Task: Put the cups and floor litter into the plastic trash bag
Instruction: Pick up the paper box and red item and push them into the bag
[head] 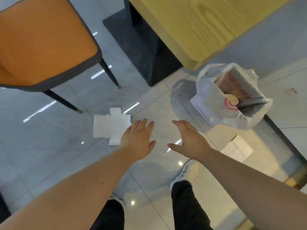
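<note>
Already a cup [231,100] sits in the plastic trash bag [206,83] at right; both hands, left [137,140] and right [191,140], are open and empty, and the flattened white carton [108,125] at centre remains.

Small print on white paper [201,112] under plastic bag [207,97], too blurred to read

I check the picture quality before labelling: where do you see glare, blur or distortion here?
Head view: bright ceiling-light streaks glare off the glossy floor tiles, one beside the flattened white carton; wide-angle bending curves the orange chair and table edge; slight softness overall, print on the plastic trash bag unreadable.
</note>
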